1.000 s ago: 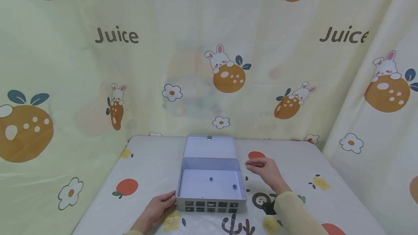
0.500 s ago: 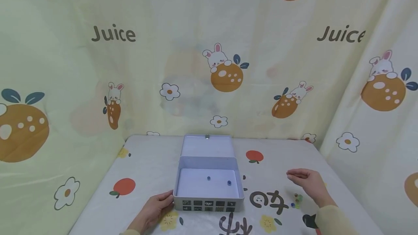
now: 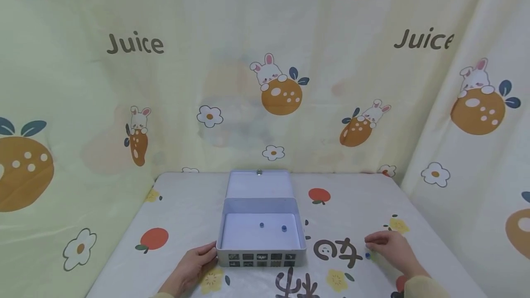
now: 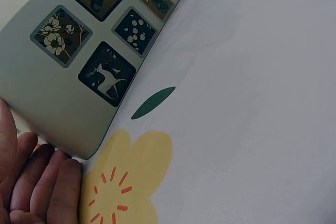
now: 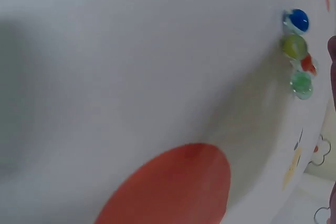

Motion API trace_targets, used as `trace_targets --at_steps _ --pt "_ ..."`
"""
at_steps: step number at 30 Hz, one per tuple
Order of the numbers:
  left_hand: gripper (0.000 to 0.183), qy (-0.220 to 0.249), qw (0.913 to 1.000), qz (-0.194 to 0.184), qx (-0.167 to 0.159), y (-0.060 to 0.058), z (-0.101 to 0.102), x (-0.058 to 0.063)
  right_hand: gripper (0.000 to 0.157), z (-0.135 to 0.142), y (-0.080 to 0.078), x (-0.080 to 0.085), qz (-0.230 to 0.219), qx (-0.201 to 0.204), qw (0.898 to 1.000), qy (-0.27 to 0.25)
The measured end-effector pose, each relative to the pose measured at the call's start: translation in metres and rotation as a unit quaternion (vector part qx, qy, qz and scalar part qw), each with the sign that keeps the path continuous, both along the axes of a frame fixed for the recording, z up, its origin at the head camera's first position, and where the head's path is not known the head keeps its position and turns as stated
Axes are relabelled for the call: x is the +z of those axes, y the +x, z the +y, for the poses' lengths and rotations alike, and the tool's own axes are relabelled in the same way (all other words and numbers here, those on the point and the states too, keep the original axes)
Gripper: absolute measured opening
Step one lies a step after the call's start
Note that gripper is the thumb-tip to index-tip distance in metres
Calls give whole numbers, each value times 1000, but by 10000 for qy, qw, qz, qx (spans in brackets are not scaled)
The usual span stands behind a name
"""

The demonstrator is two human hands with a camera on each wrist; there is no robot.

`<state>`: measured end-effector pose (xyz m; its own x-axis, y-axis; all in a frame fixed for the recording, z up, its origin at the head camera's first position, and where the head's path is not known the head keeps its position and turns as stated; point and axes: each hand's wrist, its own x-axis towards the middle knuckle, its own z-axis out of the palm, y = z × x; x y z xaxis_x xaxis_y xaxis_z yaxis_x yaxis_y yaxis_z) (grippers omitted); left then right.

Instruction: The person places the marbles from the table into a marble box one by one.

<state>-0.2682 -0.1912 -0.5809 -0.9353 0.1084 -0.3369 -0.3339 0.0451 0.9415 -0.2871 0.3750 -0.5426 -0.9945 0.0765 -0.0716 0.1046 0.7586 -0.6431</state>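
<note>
A metal box (image 3: 262, 257) with its lid (image 3: 259, 185) raised stands on the table. Inside it lie two small dark blue balls, one near the middle (image 3: 262, 225) and one toward the right (image 3: 284, 228). My left hand (image 3: 193, 265) touches the box's left side near the front corner, fingers fairly straight. On the right, my right hand (image 3: 391, 251) hovers over several glass marbles and holds nothing I can see. The right wrist view shows a blue marble (image 5: 297, 21), a yellow-green one (image 5: 295, 46), a red one (image 5: 308, 64) and a green one (image 5: 302, 84) close together.
A printed cloth (image 3: 174, 206) with fruit, flowers and dark lettering covers the table. Behind it hangs a patterned curtain (image 3: 232, 82), which also closes off both sides. Small pictures decorate the box's front wall.
My right hand has moved from beside the box out to the right and down over the marbles. The right-hand ball in the box has rolled slightly. My left hand stays at the box.
</note>
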Motion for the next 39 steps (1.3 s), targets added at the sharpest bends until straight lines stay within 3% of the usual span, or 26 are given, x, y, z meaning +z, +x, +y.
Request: trace_targets --at_steps 5,13,25,33,36,39 --pt "56 31 10000 -6 37 -1 -1 -1 14 -11 5 1 16 274 9974 673" --pt "57 106 9999 -12 26 -1 -1 -2 16 -21 4 0 -124 572 9913 1180" --pt "56 137 9998 -76 90 -2 -1 -3 15 -26 5 1 -171 654 9875 1426" --pt "55 112 9999 -82 57 -3 1 -4 14 -17 11 8 222 366 9944 967" --pt "55 129 9999 -71 56 -3 1 -3 16 -11 11 16 273 109 9993 240" --pt "56 147 9999 -55 52 -3 0 -2 29 -5 11 24 325 -199 9969 -686"
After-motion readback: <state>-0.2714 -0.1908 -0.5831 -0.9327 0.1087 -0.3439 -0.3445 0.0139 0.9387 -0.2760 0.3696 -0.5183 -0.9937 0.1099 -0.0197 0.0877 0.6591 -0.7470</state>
